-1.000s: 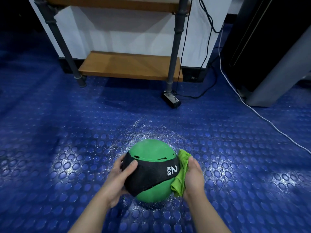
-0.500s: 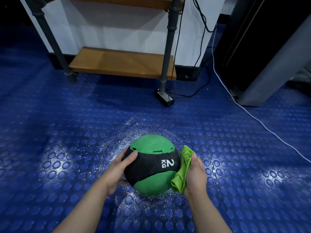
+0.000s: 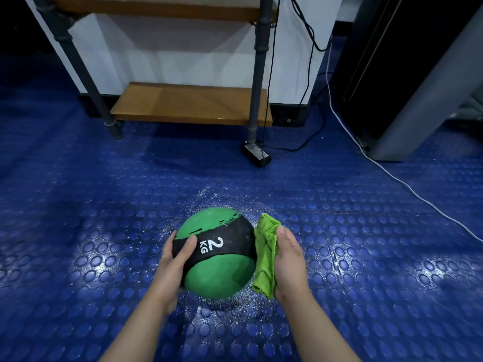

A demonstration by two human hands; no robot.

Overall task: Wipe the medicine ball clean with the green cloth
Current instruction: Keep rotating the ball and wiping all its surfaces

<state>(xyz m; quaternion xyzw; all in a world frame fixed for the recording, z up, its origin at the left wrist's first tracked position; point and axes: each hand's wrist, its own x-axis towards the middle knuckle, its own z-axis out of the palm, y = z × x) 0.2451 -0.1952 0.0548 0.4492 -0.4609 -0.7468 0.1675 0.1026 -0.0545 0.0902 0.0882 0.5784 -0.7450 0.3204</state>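
Observation:
A green medicine ball [image 3: 220, 273] with a black band marked "2 KG" sits low over the blue studded floor, in the lower middle of the head view. My left hand [image 3: 173, 262] grips its left side, thumb on the black band. My right hand [image 3: 288, 259] presses a crumpled green cloth [image 3: 265, 254] against the ball's right side. The far side of the ball is hidden.
White specks lie scattered on the floor [image 3: 78, 231] around the ball. A wooden shelf [image 3: 188, 103] on dark pipe legs stands behind. A black power brick [image 3: 256, 155] and cables lie near its right leg. A white cable [image 3: 392, 176] runs past a dark cabinet [image 3: 407, 61] at right.
The ball has rotated, carrying the "2 KG" mark from its right side toward the middle. The cloth has stayed against the ball's right side. The camera has shifted slightly.

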